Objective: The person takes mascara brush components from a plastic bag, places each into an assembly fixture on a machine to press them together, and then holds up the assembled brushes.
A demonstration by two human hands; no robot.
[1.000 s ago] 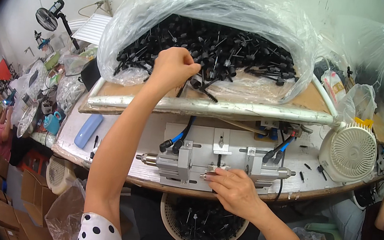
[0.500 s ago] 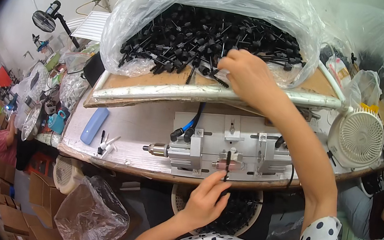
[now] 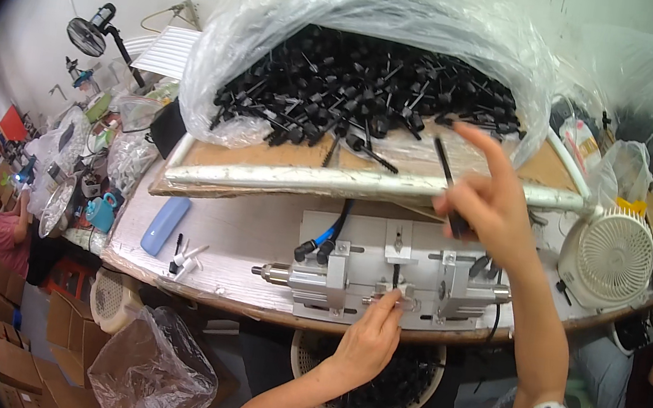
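The bag (image 3: 387, 8) looks glossy clear plastic, the brush pieces (image 3: 376, 90) matt plastic, the fixture (image 3: 372, 269) smooth metal.

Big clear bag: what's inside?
A heap of small black brushes, a few poking out at the bag's open front. Only the outer layer shows; whatever lies beneath, and the bag's bottom under the heap, is covered.

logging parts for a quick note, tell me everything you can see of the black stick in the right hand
The black stick is slim and straight, with a thin shaft and a thicker lower end partly hidden by fingers. It looks like dark plastic, though its finer surface is too small to tell. Held in the right hand near its thicker end, it tilts, thin end up and leaning left. In this view it crosses in front of the brown board and its pale front rail.
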